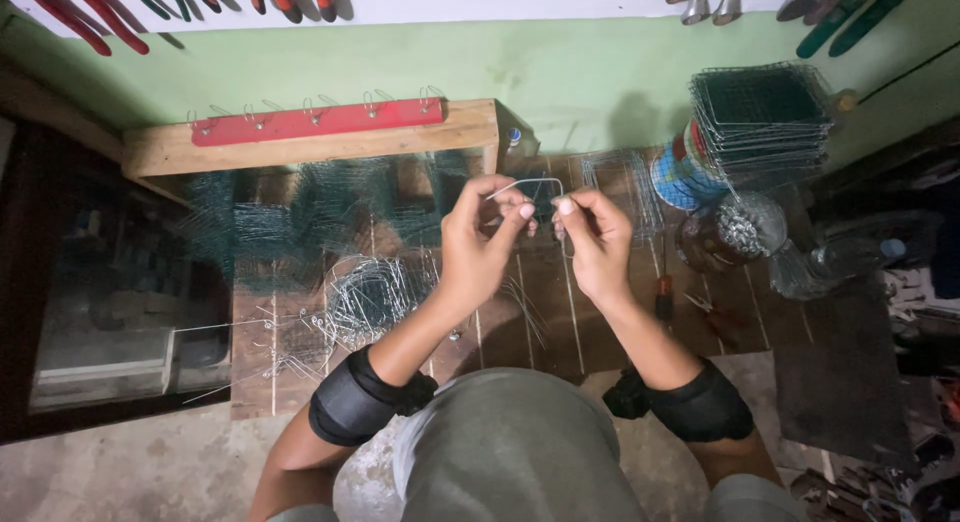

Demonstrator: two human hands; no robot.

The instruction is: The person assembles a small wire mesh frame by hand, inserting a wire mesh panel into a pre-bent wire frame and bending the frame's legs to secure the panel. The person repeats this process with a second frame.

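Both hands point(535, 237) pinch bent wire point(528, 185) between them.

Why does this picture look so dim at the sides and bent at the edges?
Head view: light falls mostly on the green wall and both hands, left and right, on the bent wire; the sides sink into shadow; the wide lens bows the wooden rack; the mesh stack looks soft.

Dim, soft shadows, wide-angle edge bending, slight blur.
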